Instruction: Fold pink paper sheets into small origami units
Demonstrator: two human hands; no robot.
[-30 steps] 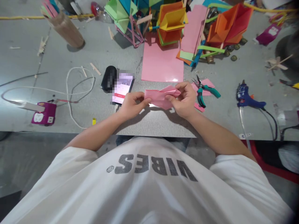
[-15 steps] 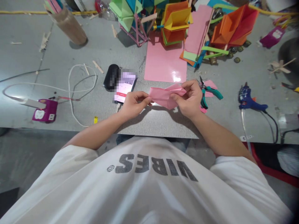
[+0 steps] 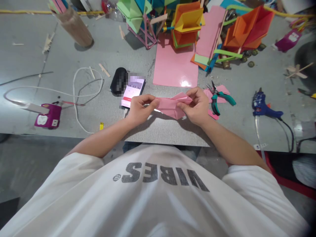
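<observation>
A folded piece of pink paper (image 3: pixel 170 107) is held up between my two hands, just above the table's near edge. My left hand (image 3: pixel 140 108) pinches its left end between thumb and fingers. At the other end my right hand (image 3: pixel 197 107) grips it, the thumb pressed on the front face and the fingers behind. A pointed flap stands up along the paper's top edge near the right thumb. Past the paper lies a flat pink sheet (image 3: pixel 174 70). Right of my right hand rest teal-handled pliers (image 3: pixel 218 97) on pink paper scraps (image 3: pixel 224 89).
A phone (image 3: pixel 134 90) and a black case (image 3: pixel 118 80) lie beside my left hand. Folded paper shapes, orange-yellow (image 3: pixel 187 24) and orange-red (image 3: pixel 247 31), stand at the back. A blue glue gun (image 3: pixel 263 105) is at right; a purple plug adapter (image 3: pixel 49 117) with white cable at left.
My right hand has shifted slightly left and down with the folded paper. My left thumb and fingers have closed further over the paper's left end.
</observation>
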